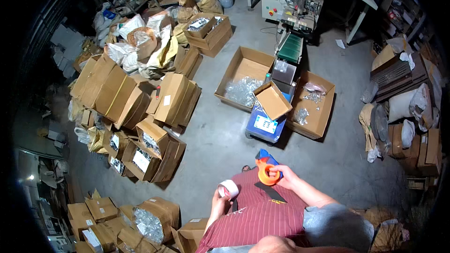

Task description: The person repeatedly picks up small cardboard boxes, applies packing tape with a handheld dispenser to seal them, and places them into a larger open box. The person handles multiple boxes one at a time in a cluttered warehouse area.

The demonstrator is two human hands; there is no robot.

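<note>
My left hand (220, 200) holds a roll of clear packing tape (228, 189) with a white core, low in the middle of the view. My right hand (284, 176) grips an orange and blue tape dispenser (267, 171) just to the right of the roll. Both hands are raised in front of my red striped shirt (255, 218). Roll and dispenser are apart, about a hand's width between them.
On the grey concrete floor (211, 140) ahead stand open cardboard boxes (243, 77) of clear plastic bags, a small empty box (272, 100) on a blue scale (265, 124), and a packing machine (290, 0). Stacked cartons (117, 93) and sacks crowd the left; more boxes (408, 112) lie right.
</note>
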